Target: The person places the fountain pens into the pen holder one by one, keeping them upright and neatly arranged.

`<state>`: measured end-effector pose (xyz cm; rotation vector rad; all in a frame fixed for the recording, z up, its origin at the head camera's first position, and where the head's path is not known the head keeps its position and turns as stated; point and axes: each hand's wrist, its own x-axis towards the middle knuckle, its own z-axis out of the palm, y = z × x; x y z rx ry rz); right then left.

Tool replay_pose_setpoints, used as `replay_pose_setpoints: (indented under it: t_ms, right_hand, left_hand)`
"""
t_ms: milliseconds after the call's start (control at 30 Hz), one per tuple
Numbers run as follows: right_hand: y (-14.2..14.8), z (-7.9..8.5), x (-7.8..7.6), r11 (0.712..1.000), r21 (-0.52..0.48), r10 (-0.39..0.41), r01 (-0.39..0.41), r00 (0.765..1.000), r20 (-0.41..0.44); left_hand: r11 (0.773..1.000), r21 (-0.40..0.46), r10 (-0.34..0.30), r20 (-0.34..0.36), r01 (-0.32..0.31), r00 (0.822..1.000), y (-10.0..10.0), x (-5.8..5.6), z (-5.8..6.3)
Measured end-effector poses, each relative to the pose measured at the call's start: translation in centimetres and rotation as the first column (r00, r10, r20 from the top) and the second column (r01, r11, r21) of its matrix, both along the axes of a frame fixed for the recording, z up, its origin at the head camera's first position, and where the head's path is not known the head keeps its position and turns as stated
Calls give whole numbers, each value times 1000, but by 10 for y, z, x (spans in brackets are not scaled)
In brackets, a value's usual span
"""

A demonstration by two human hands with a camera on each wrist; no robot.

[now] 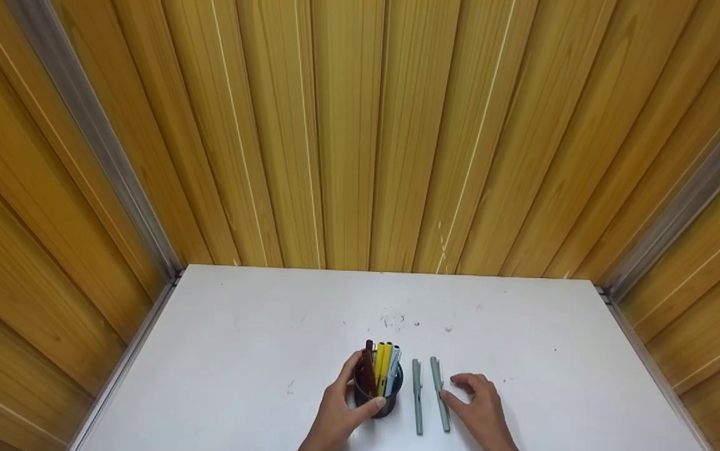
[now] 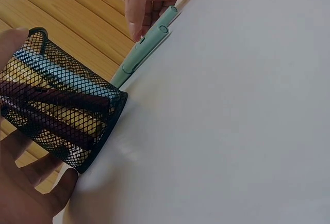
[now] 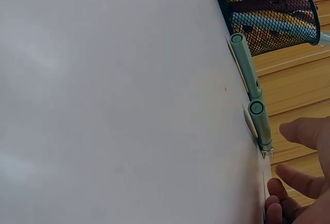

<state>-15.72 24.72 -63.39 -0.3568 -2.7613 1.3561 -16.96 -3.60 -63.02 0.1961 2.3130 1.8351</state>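
Note:
My left hand [image 1: 339, 408] grips a black mesh pen holder [image 2: 67, 97] round its side, thumb at the front and fingers behind. Dark red pens [image 1: 367, 373], yellow pens [image 1: 384, 360] and light blue pens [image 1: 393, 364] stand in it. To its right, two grey-green pens lie side by side on the table: a nearer green pen [image 1: 418, 401] and a farther green pen [image 1: 439, 391]. Just right of the farther one is my right hand [image 1: 480, 404], its thumb and forefinger spread apart. In the right wrist view a gap shows between these fingers and the pen.
The white table [image 1: 259, 351] carries small dark marks beyond the pen holder. Wood-look panels [image 1: 347, 156] wall in its back and both sides. Metal posts [image 1: 115, 150] rise at the back corners.

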Motion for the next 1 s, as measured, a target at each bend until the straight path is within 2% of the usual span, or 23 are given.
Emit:
replay_pose_setpoints:
  t_ms: [133,333,500,833,1000]
  right_hand:
    - [1,-2,-1,999,27,21,-21,1000,-3]
    - [-2,-3,-2,999,32,0,-2,998,58]
    - [-6,-3,-5,997,77,-2,-5,997,82]
    - [-13,1,-11,977,214,-15,2,998,57]
    - [-14,6,-14,977,213,2,-12,999,48]
  left_hand:
    - [1000,11,0,-12,0,1000,0,0,0]
    - [1000,9,13,-32,-13,999,0,0,-1]
    - [1000,-1,7,-49,-7,999,0,1,-2]
    - [1000,10,-7,-53,8,999,-1,2,-3]
    - [1000,5,5,-60,-4,998,0,1,-4]
